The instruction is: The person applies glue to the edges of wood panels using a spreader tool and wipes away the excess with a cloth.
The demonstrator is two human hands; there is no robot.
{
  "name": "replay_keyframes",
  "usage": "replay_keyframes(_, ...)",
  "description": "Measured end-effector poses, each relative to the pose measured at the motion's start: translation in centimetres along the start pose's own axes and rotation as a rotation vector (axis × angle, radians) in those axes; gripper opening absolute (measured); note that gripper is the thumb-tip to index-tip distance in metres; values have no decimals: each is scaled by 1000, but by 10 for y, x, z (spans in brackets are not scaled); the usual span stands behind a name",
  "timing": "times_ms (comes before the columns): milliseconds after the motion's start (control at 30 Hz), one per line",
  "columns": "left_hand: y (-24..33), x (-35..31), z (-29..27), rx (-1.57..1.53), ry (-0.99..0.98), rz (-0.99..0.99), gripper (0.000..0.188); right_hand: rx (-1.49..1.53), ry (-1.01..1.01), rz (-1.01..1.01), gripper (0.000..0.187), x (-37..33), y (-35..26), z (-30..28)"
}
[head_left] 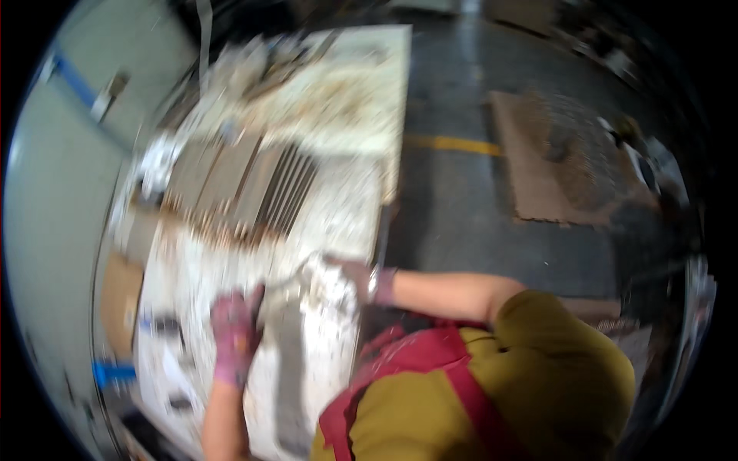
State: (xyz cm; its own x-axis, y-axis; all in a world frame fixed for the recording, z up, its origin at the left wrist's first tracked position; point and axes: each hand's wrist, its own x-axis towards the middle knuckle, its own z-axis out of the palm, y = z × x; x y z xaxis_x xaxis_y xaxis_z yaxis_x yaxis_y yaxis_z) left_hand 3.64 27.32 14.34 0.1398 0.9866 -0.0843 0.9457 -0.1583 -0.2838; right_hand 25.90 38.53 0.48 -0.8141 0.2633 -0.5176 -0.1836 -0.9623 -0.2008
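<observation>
My left hand (235, 329), in a pink glove, is over the white worktable (192, 269); motion blur hides whether its fingers grip anything. Farther right, my right hand (352, 278), gloved as well, is closed on a crumpled white cloth or plastic wad (329, 286). Just below and between the hands, a long narrow grey strip (290, 376) runs along the tabletop towards me. Beyond both hands lies a row of grey-brown slats (238, 180) set side by side, their near ends uneven.
Crumpled clear plastic (242, 65) is heaped at the table's far left. A cardboard piece (121, 306) leans at the left edge, near a blue clamp-like part (114, 373). On the floor to the right lies a brown cardboard sheet (550, 180) beside a yellow line (453, 144).
</observation>
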Motion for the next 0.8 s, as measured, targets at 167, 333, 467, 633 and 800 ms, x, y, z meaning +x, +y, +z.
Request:
replay_keyframes(167,-3,-15,-20,-85,161,-27,86,80,-113,-15,47,1,-17,-3)
replay_keyframes(333,-8,-35,-10,-82,58,-123,78,35,-27,-12,50,13,-9,15)
replay_keyframes(467,-23,-48,5,-84,42,-175,76,-11,17,54,48,23,1,36)
replay_keyframes(633,-45,-49,32,-99,49,-176,79,-7,-58,25,43,55,11,43)
replay_keyframes(800,-74,-47,59,-152,3,-186,82,-36,-94,58,40,80,4,37)
